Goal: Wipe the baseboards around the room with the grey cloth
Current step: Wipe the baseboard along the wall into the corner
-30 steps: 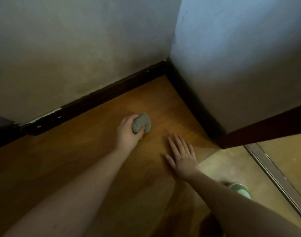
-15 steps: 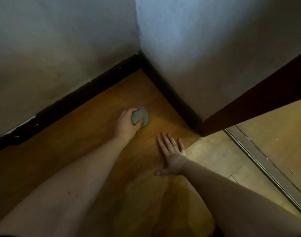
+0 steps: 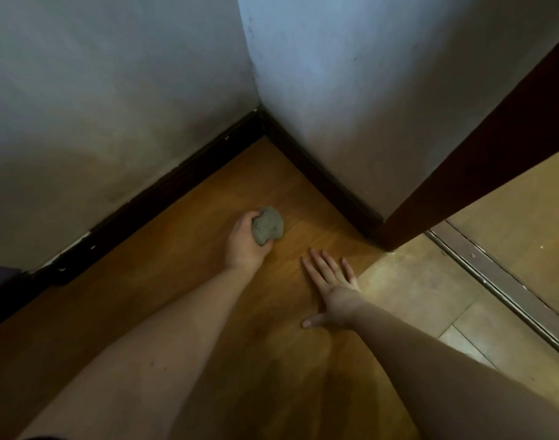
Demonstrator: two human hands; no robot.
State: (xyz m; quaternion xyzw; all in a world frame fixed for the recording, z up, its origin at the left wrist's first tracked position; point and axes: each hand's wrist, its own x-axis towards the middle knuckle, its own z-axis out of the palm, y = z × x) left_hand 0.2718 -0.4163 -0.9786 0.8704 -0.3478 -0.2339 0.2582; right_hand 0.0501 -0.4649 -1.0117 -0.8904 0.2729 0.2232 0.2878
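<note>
While you crouched at a room corner, your left hand (image 3: 245,246) gripped the balled grey cloth (image 3: 267,229) on the wooden floor (image 3: 183,265), near but apart from the dark baseboards (image 3: 164,192). Your right hand (image 3: 333,289) lay flat on the floor, fingers spread.

Nubbly grey cloth (image 3: 268,229), satiny wood floor (image 3: 183,274), matt walls (image 3: 97,90)
</note>
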